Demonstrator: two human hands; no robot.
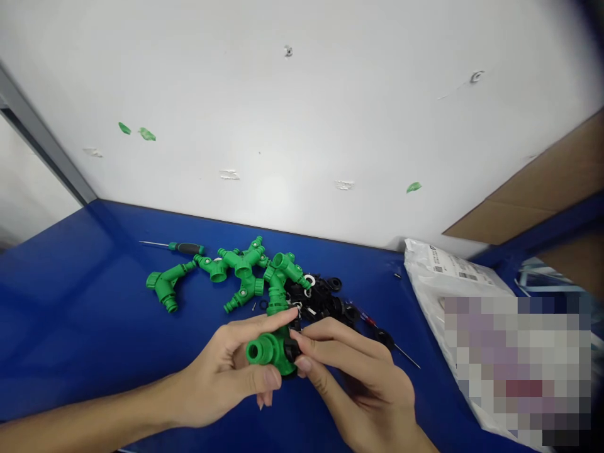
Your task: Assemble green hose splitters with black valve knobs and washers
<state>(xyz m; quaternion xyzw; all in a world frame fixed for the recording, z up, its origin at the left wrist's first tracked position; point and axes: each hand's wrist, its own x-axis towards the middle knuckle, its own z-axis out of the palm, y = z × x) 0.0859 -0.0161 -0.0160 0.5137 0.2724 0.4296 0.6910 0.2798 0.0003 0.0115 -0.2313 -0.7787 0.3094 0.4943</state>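
My left hand [236, 362] is closed round a green plastic hose splitter [276, 352], one round spout facing me. Thumb and fingers of my right hand [363, 371] pinch a small black knob [291, 348] against the splitter's side. Whether the knob is seated on it I cannot tell. Just beyond my hands lie several green hose connectors [243, 261], and a heap of black plastic parts [325, 299] with a few white rings among them. A separate Y-shaped green connector [167, 286] rests farther left.
A green-handled screwdriver [186, 248] lies at the back left of the blue table [108, 302]. Another screwdriver [403, 355] points toward me right of the black heap. A white plastic bag [429, 283] lies at right, beside cardboard [528, 189]. A white wall panel [292, 113] stands behind.
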